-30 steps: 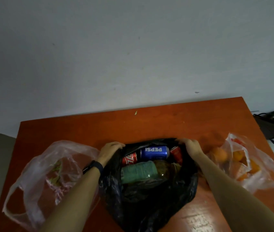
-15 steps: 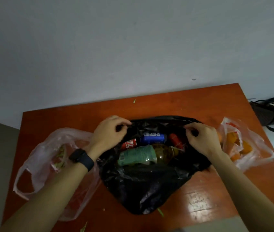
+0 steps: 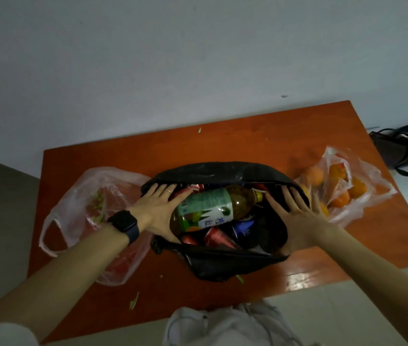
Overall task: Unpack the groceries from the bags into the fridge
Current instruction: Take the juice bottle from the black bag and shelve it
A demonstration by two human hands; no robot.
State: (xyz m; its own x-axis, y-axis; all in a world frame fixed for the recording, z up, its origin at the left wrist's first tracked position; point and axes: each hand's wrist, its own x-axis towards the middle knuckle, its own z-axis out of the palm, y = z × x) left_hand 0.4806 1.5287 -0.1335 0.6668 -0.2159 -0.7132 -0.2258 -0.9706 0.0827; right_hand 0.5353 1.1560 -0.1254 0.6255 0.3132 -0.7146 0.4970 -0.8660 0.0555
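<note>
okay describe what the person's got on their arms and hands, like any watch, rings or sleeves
The left hand wears a thin ring on one finger, with a dark square-faced smartwatch on a dark band at the wrist. A pale sleeve shows near that elbow. The right hand and forearm are bare.

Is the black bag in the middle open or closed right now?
Open: both hands spread the black bag, exposing a bottle and cans.

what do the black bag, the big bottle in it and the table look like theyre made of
Black bag: thin plastic film, slightly glossy, judging by its crumpled folds and pale sheen.
Bottle: clear plastic by the look, amber liquid showing through, with a printed green and white label.
Table: wood or a wood-look laminate, orange-brown and polished, with window glare on its near edge.
</note>
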